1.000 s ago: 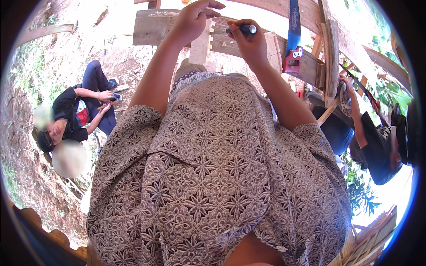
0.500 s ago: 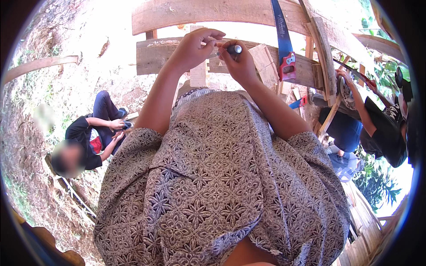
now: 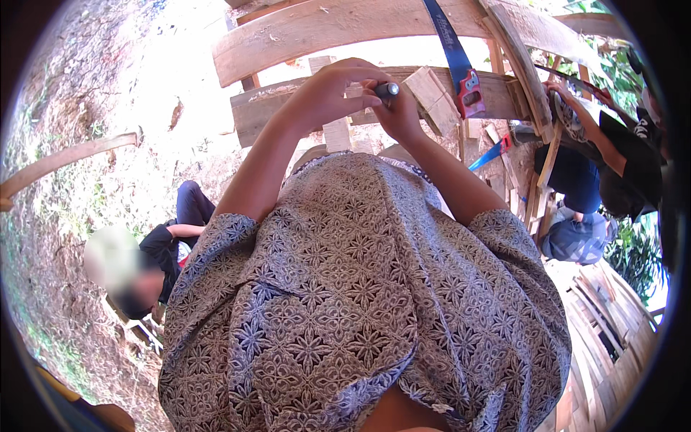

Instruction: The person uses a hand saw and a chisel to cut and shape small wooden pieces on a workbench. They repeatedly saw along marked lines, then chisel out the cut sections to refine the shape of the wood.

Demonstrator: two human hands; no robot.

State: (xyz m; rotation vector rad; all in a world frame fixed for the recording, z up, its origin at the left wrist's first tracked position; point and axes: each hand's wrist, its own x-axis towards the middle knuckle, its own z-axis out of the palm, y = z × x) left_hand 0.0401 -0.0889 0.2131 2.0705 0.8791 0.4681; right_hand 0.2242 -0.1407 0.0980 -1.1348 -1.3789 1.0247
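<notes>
My right hand (image 3: pixel 399 119) is closed around a dark marker (image 3: pixel 387 90), whose rounded, pale-tipped end sticks out toward me. Beside it, touching its fingers, my left hand (image 3: pixel 335 92) is curled with thumb and fingers bent inward; whatever lies between them is hidden. Both hands are above a rough wooden plank (image 3: pixel 252 115). To their right, a handsaw (image 3: pixel 471 97) with a blue blade and red handle lies across the planks. A short wooden block (image 3: pixel 430 97) is between that saw and my right hand.
A farther plank (image 3: pixel 288 45) runs across the top. Another blue saw (image 3: pixel 493 151) is lower right. At the right, a person's hand (image 3: pixel 565 93) is near upright boards (image 3: pixel 522 68). Another person (image 3: pixel 169 252) sits low at left. Wooden slats (image 3: pixel 604 338) lie lower right.
My left hand has moved right and slightly down, its fingers now overlapping my right hand. The marker has shifted slightly down and right. The view has shifted, and the person at left appears lower.
</notes>
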